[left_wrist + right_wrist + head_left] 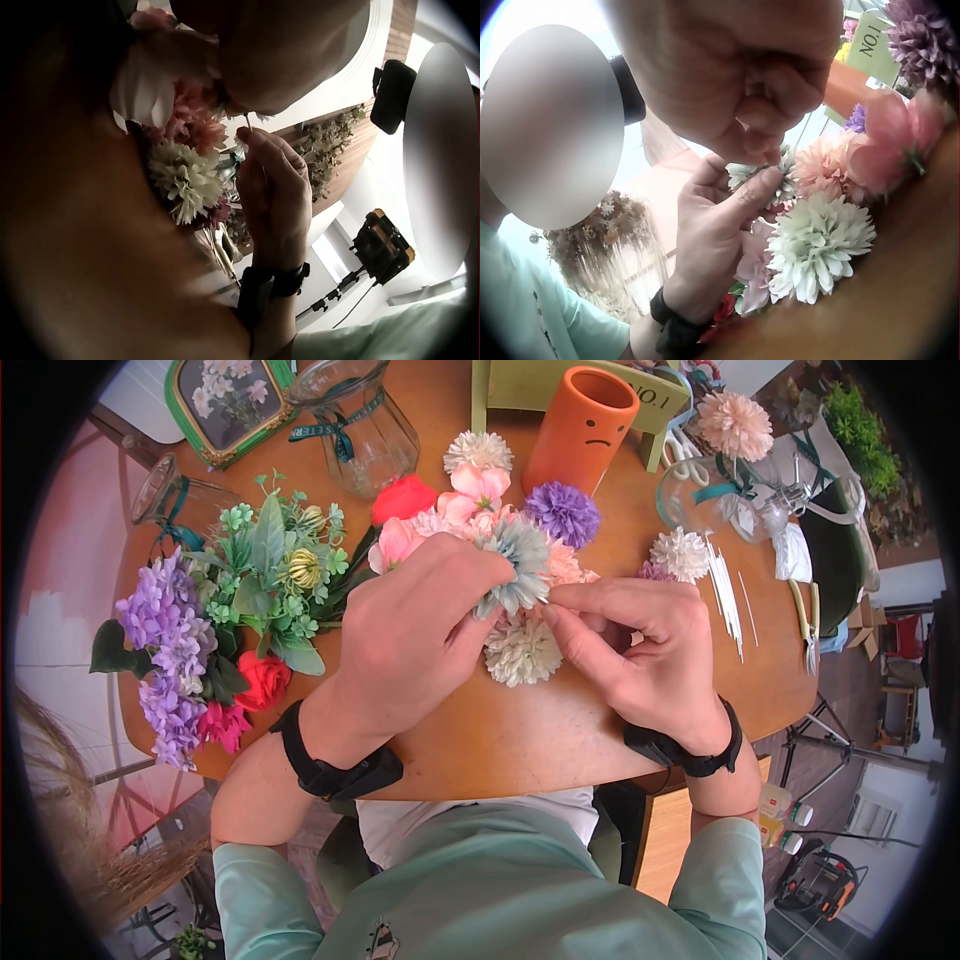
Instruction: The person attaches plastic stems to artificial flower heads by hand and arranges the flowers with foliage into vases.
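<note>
A pale blue-grey artificial flower head (516, 565) is pinched between the thumb and fingers of my left hand (405, 625), over the table's front middle. My right hand (645, 645) meets it from the right, its thumb and forefinger pinching a thin white stick (248, 121) at the flower's underside. Most of that stick is hidden by the fingers. Just below the hands lies a cream flower head (523, 648). Behind them cluster pink flowers (480, 490), a red one (404, 499) and a purple flower head (562, 513).
Stemmed flowers and greenery (265, 570) lie left, with a glass vase (370, 445) behind. An orange cup (580, 435) with a frowning face stands at the back. White sticks (725, 595) and pliers (805, 620) lie right, near a glass vase (690, 495) on its side.
</note>
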Demonstrator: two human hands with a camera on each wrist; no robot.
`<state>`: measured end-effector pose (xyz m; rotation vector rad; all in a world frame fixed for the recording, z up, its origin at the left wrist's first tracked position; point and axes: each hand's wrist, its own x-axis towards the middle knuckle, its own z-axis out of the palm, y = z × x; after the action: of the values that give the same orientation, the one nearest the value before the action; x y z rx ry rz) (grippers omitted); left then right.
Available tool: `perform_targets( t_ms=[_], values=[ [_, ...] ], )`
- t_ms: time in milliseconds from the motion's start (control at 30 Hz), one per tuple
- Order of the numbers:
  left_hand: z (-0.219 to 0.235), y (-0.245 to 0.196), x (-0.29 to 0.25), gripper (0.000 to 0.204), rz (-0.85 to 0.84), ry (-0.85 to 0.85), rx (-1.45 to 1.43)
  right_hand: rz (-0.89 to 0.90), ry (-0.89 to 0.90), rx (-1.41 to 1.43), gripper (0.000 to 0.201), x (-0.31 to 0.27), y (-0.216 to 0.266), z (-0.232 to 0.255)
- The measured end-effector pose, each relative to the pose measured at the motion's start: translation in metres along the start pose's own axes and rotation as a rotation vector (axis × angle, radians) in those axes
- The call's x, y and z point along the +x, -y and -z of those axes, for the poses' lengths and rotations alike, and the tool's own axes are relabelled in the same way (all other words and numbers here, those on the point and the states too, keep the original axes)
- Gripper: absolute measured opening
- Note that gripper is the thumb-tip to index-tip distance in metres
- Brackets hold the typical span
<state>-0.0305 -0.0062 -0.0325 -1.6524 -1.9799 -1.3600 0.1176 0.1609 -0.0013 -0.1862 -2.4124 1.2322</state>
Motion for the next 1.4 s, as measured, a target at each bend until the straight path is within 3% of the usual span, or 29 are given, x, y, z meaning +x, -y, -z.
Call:
perform_targets(
  t_ms=[833, 967, 1033, 1133, 1167, 1233, 1300, 1400],
  values=[
    [0.002, -0.002, 0.0, 0.043, -0.05, 0.062, 0.044, -0.17, 0.044, 0.197, 0.011, 0.0, -0.004, 0.001],
    [-0.006, -0.007, 0.011, 0.055, -0.113, 0.013, -0.103, 0.105, -0.122, 0.024, 0.009, 0.012, -0.02, 0.05],
    [-0.006, -0.008, 0.012, 0.058, -0.127, -0.007, -0.117, 0.09, -0.27, 0.024, 0.007, 0.013, -0.032, 0.078],
    [-0.007, -0.003, 0.01, 0.056, -0.054, 0.01, -0.091, -0.151, -0.222, 0.008, 0.009, 0.007, -0.039, 0.113],
    [-0.008, 0.0, 0.009, 0.054, -0.064, 0.038, -0.088, -0.151, -0.223, 0.008, 0.009, 0.005, -0.041, 0.121],
    [-0.008, 0.001, 0.007, 0.052, -0.073, 0.074, -0.088, -0.413, 0.031, 0.004, 0.011, 0.004, -0.044, 0.129],
    [-0.005, 0.0, 0.006, 0.051, -0.11, 0.229, -0.055, -0.423, 0.058, -0.091, 0.011, 0.004, -0.042, 0.129],
    [-0.007, -0.005, 0.01, 0.049, -0.214, 0.327, 0.042, -0.493, 0.079, -0.134, 0.011, 0.002, -0.044, 0.127]
  ],
)
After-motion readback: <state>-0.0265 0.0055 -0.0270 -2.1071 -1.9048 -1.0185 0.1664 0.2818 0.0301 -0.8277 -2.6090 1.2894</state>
